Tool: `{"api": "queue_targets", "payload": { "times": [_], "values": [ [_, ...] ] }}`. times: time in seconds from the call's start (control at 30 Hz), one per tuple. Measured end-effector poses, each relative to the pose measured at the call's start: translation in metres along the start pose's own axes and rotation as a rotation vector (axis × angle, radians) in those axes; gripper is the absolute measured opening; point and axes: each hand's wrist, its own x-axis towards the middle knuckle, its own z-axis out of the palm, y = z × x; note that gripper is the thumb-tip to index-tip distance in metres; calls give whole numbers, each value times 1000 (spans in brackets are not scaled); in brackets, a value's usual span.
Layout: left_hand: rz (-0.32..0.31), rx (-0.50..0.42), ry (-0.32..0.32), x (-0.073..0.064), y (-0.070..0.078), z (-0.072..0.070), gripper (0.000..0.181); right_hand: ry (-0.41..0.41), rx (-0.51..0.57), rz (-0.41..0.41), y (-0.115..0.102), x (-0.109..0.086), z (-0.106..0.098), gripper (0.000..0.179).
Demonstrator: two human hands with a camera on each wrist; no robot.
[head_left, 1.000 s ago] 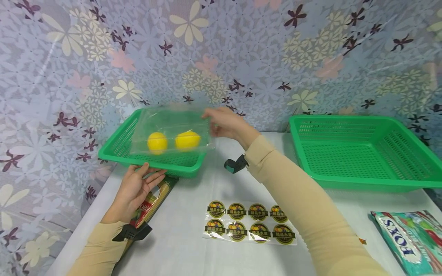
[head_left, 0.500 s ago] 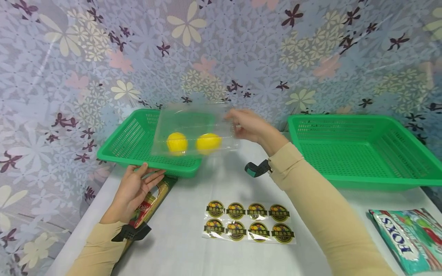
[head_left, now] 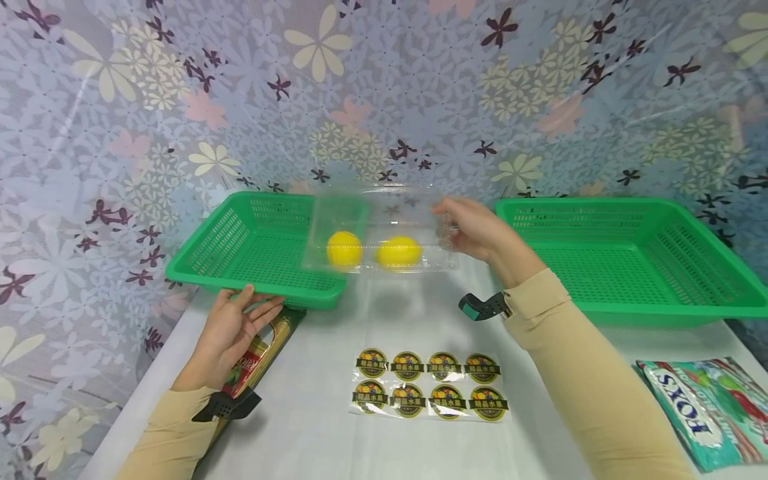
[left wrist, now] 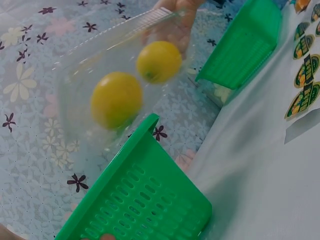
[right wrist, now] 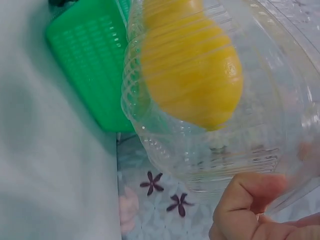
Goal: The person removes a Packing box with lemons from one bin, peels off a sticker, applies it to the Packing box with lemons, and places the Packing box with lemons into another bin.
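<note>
A clear rectangular plastic box (head_left: pixel 384 212) with two rounded yellow fruits (head_left: pixel 399 252) inside is shifting rightward from above the slotted green plastic basket (head_left: pixel 300 291) since a second ago. Remotely, I am watching the right hand (head_left: pixel 483 233) pinching its right end midair while the left hand (head_left: pixel 233 330), fingers extended, is touching the basket's near side.

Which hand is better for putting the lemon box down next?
Probably the right hand: it grips one end of the clear plastic container with two lemons inside. The left hand touches the near side of the left green basket and would have to reach across.
</note>
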Motion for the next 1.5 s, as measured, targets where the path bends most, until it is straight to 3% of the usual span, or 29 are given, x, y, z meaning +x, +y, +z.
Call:
{"api": "queue_targets", "payload": {
  "times": [0.23, 0.43, 0.8, 1.1, 1.5],
  "values": [
    [-6, 5, 1, 0, -2, -2, 30, 19, -9, -3, 12, -16, -21, 53],
    [-4, 4, -7, 0, -1, -1, 30, 22, -55, 11, 22, -26, -38, 64],
    [-11, -1, -8, -2, 0, 0, 28, 51, -88, 37, 39, -31, -52, 64],
    [-14, -36, -10, -1, 0, 0, 30, 49, -89, 29, 54, -31, -55, 49],
    [-10, -36, -6, -2, 0, 1, 30, 45, -96, 58, 68, -23, -44, 66]
  ]
}}
